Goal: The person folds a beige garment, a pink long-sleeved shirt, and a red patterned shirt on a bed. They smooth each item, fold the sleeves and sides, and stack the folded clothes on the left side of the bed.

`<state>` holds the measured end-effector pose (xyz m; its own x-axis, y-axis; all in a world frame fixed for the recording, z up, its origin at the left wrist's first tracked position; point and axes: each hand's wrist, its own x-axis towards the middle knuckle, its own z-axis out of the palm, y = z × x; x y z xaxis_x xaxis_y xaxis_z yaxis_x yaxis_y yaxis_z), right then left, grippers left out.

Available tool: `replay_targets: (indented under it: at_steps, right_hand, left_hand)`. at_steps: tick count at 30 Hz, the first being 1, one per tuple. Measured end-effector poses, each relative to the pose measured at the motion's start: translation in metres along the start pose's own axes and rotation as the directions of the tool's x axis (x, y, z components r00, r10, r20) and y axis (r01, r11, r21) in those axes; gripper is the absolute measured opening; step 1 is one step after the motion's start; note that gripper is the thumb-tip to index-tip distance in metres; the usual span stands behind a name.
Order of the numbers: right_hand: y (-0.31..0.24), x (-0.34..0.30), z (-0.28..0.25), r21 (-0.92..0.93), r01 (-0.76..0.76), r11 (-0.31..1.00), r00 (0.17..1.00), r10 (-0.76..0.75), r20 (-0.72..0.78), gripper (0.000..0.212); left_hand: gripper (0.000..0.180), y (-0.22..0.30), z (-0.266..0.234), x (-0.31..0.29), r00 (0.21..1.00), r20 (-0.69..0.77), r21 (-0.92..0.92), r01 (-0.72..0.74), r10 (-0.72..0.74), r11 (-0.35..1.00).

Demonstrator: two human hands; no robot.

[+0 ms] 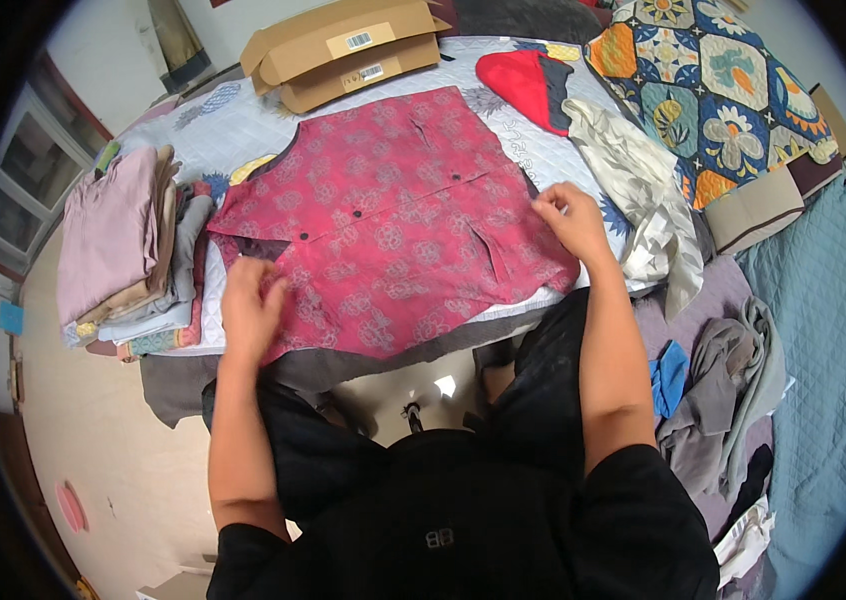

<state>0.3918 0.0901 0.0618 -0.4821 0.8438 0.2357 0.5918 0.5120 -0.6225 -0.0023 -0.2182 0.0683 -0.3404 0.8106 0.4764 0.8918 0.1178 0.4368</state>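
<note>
A sleeveless pink-red vest (pixel 393 220) with a pale floral pattern and dark buttons lies spread on the bed. Its neck opening points left and its hem right. My left hand (pixel 251 305) rests at its near left shoulder edge, fingers bent, with a gap between thumb and forefinger. At the hem on the right, my right hand (pixel 573 222) has curled fingers, thumb and forefinger at the cloth's edge. The fingertips' hold is partly hidden.
Folded clothes (pixel 113 240) are stacked on the left. An open cardboard box (pixel 343 55) stands behind. A red and grey cap-shaped cloth (pixel 528 90), a whitish patterned garment (pixel 643 180) and a colourful quilt (pixel 723 90) lie right, with crumpled grey clothes (pixel 723 390) nearer me.
</note>
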Motion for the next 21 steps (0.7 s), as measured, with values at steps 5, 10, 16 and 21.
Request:
replay_targets:
  at_steps: [5, 10, 16, 21]
  right_hand:
    - [0.002, -0.077, -0.007, 0.442, -0.193, 0.876, 0.957, 0.069, 0.281, 0.013]
    - [-0.006, -0.099, 0.0, 0.016, 0.017, 1.0, 0.997, -0.018, 0.075, 0.021]
    - [0.009, -0.084, -0.008, -0.396, -0.32, 0.861, 0.941, 0.337, -0.028, 0.051]
    - [0.045, -0.068, -0.007, -0.158, -0.403, 0.901, 0.903, 0.42, 0.089, 0.044]
  left_hand:
    - [0.035, 0.078, 0.029, -0.068, 0.963, 0.118, -0.2, -0.216, 0.242, 0.956]
    - [0.051, 0.118, 0.06, -0.082, 0.902, 0.326, -0.091, -0.267, 0.282, 0.959]
    - [0.032, 0.104, 0.096, -0.093, 0.943, 0.201, 0.044, -0.28, 0.266, 0.959]
    - [0.022, 0.095, 0.105, -0.101, 0.942, 0.148, 0.036, -0.308, 0.3, 0.951]
